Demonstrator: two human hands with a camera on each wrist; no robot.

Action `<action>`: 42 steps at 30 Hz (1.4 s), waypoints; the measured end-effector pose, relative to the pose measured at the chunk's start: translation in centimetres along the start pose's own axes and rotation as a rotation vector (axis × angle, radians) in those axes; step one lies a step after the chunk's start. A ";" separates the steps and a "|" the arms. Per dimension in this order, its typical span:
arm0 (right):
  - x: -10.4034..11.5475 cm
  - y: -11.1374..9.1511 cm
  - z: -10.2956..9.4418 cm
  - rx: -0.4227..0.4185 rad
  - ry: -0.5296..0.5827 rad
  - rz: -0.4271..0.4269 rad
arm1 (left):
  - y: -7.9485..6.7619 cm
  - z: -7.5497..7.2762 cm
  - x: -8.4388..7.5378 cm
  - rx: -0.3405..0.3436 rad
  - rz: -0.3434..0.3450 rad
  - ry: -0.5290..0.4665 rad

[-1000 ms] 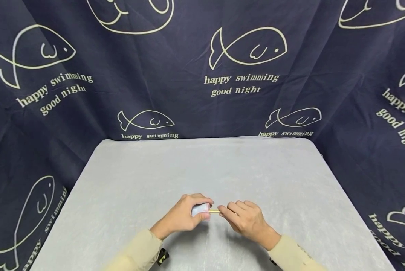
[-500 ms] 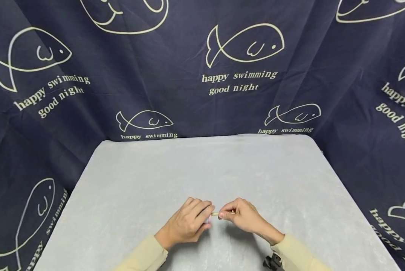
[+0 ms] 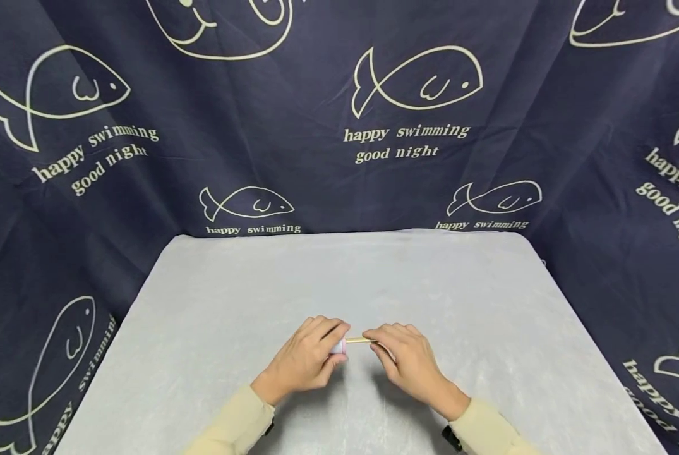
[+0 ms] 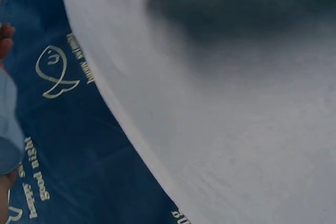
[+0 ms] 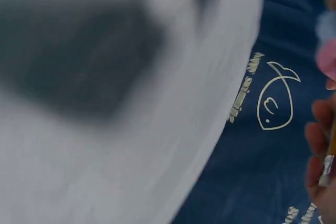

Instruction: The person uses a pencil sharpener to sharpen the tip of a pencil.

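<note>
My left hand point(image 3: 302, 354) grips a small light-blue pencil sharpener point(image 3: 337, 347) with a pink end, its fingers over the top and the thumb below. In the left wrist view the rounded blue body of the sharpener point(image 4: 7, 124) shows at the left edge. A thin yellow pencil point(image 3: 357, 340) runs from the pink end to my right hand point(image 3: 410, 363), which pinches it between thumb and fingers. The right wrist view shows the pencil point(image 5: 332, 150) along the fingers, with a silvery band and a pale end. The pencil's tip is hidden.
Both hands are above a table with a pale grey cloth point(image 3: 339, 278), near its front. Dark blue curtains point(image 3: 316, 126) printed with fish and lettering stand behind it and along both sides.
My right hand's fingers have rolled around the pencil, from bent to straighter. Both hands, with the sharpener and pencil, sit slightly farther forward. More of the pencil shows than half a second ago.
</note>
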State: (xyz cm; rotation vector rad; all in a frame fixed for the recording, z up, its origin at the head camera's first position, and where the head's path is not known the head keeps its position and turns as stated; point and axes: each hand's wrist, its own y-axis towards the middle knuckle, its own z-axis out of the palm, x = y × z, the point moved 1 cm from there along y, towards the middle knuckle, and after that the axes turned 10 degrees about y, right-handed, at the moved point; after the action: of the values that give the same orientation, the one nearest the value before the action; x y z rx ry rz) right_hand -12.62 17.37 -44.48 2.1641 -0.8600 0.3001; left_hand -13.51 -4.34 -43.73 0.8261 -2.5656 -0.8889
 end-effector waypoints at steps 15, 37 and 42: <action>-1.1 -0.3 0.5 -0.148 -0.212 -0.419 | 1.0 -2.0 0.9 0.347 -0.436 -0.605; 0.8 0.0 -1.0 0.198 0.481 0.528 | 0.5 -0.3 -1.2 -0.050 0.179 0.085; 0.4 0.6 -1.4 0.384 0.635 0.689 | -0.4 0.5 -1.9 -0.156 0.218 0.151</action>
State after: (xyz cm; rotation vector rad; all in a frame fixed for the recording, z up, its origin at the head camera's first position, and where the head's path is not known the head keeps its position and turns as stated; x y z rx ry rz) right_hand -12.67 17.95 -43.01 1.8209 -1.1917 1.5044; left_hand -12.04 -3.16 -44.52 0.5353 -2.3657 -0.9075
